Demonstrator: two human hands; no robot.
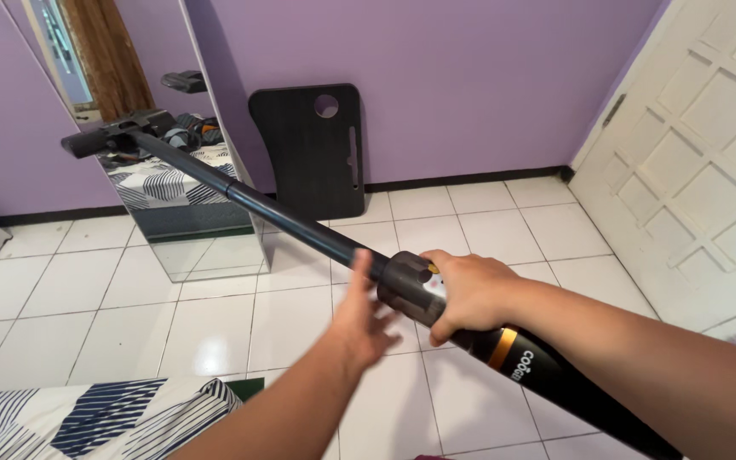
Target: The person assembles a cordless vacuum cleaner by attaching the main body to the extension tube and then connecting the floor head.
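The right hand [468,294] wraps over the grey collar of a stick vacuum cleaner [402,285], fingers curled around the body from above, thumb side toward the tube. The grip is closed on the vacuum cleaner at the junction between the dark body and the tube.

The left hand [366,315] is open, fingers spread and slightly blurred. It sits just beside the right hand, on its left, with the fingertips at or very near the lower end of the tube; actual contact cannot be confirmed.

From the right hand, the dark tube [249,200] runs up and away to the left, raised off the floor. The floor head [112,135] is at the far end of the tube, well apart from both hands, held in the air in front of a leaning mirror [189,230]. Behind the right hand, the black body with an orange ring extends back along the forearm toward the lower right.

Beyond the hands, a dark board [308,158] leans against the purple wall. A white panelled door [700,162] stands to the right of the right hand. Striped bedding [87,422] lies below and left of the left hand. White floor tiles [215,324] lie beneath both hands.
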